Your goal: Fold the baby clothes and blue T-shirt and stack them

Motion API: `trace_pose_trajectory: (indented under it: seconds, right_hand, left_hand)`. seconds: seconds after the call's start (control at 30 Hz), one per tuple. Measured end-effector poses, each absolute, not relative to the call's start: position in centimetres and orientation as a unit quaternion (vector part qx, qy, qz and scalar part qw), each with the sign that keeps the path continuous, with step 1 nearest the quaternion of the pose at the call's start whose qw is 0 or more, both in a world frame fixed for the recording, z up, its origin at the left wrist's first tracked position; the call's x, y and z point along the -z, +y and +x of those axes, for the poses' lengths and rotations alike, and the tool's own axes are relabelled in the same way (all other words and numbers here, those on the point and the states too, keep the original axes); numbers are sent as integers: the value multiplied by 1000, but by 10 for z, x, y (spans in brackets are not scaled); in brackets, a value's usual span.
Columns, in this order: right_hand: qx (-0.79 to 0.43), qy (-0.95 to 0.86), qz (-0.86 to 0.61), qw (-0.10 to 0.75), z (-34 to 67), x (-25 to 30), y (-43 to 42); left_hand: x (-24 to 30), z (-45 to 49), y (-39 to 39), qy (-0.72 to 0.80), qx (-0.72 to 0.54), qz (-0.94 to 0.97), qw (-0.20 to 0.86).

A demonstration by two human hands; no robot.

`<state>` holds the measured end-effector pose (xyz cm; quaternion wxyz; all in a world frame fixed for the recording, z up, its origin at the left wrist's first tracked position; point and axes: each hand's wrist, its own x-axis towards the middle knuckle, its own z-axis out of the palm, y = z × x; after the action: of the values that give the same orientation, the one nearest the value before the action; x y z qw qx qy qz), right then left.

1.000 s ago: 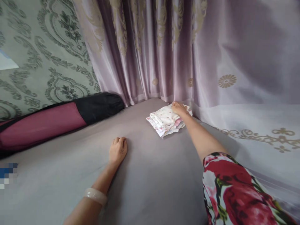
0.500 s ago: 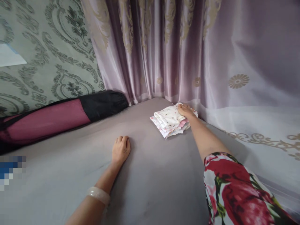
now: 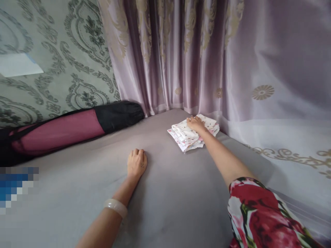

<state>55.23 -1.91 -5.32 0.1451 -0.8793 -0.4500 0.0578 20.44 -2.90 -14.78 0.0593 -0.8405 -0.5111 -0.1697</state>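
The right hand (image 3: 195,123) has slid from the 3 o'clock edge of the folded cloth stack (image 3: 184,137) onto its top, flat and gripping nothing. The left hand (image 3: 137,162), fingers tucked under and empty, rests on the grey sheet (image 3: 168,199). The curtain (image 3: 207,69) hems the stack at 12 and 3 o'clock, and bare sheet opens toward 8.

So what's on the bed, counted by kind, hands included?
stack of folded cloths: 1
hands: 2, left hand on the grey sheet, right hand on the stack
long pink-and-black bag: 1
bangle: 1, on the left wrist
total: 5
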Motion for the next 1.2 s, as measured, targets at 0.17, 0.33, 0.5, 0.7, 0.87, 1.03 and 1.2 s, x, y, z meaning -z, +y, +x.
trace_pose_trajectory:
  seconds: [0.17,0.33,0.5,0.7,0.87,1.03,1.2]
  right_hand:
    - [41,-446,-881,151,533,74,-22]
    - [94,-440,-878,163,529,87,-24]
    - [74,-443,-880,158,530,81,-24]
    - [30,-484,-863,144,509,70,-30]
    - [9,-555,-821,134,469,68,-34]
    - [44,-570,-813,111,451,82,-35]
    - [90,-564,-813,110,453,98,-37]
  left_hand:
    - [147,205,-31,-525,176,-829,72]
    - [147,206,-31,-531,168,-827,75]
    - [145,207,-33,-540,168,-821,83]
    - [146,208,-34,-540,177,-818,84]
    - [147,207,-33,-543,174,-817,89]
    - [144,208,-34,-545,164,-817,93]
    - [143,208,-35,-550,159,-815,84]
